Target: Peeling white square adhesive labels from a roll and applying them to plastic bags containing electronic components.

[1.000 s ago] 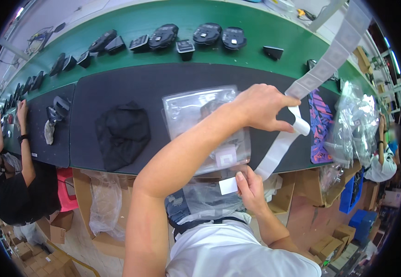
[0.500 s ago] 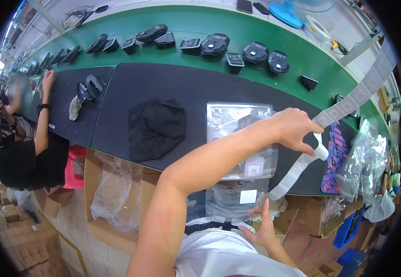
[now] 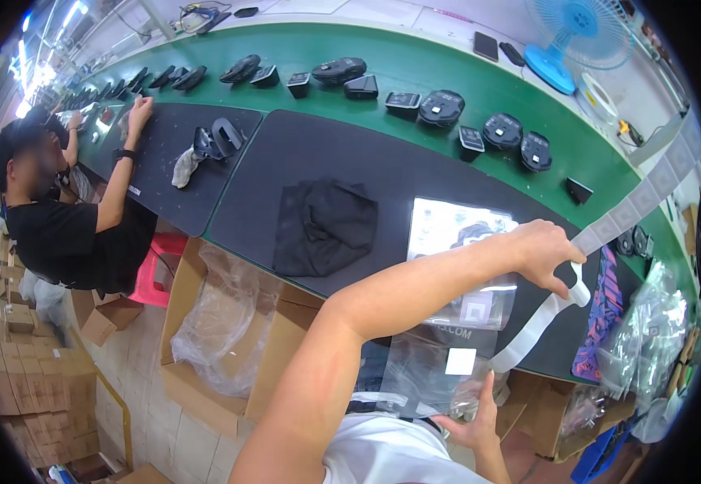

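Note:
My left arm reaches across to the right. My left hand (image 3: 540,252) pinches a long strip of white square labels (image 3: 634,202), which runs up to the far right and hangs down in a curl below my fingers. Near my waist, my right hand (image 3: 477,421) grips the side of a clear plastic bag (image 3: 419,367) with a white square sticker (image 3: 461,361) on it. The strip's lower end comes close to my right thumb. On the black mat beneath my left forearm lies another clear bag (image 3: 447,230) with a dark shape in it and a square label.
A crumpled black cloth (image 3: 326,226) lies on the mat (image 3: 241,202). Several black mice (image 3: 441,107) and small black stands line the green bench. A patterned purple piece (image 3: 596,323), clear bags (image 3: 645,339), a blue fan (image 3: 550,68) and an open carton (image 3: 205,387) surround me. A co-worker (image 3: 60,234) sits left.
The whole scene has shifted right and slightly down in the view as my head turned. Both hands keep their holds on the label strip and the bag.

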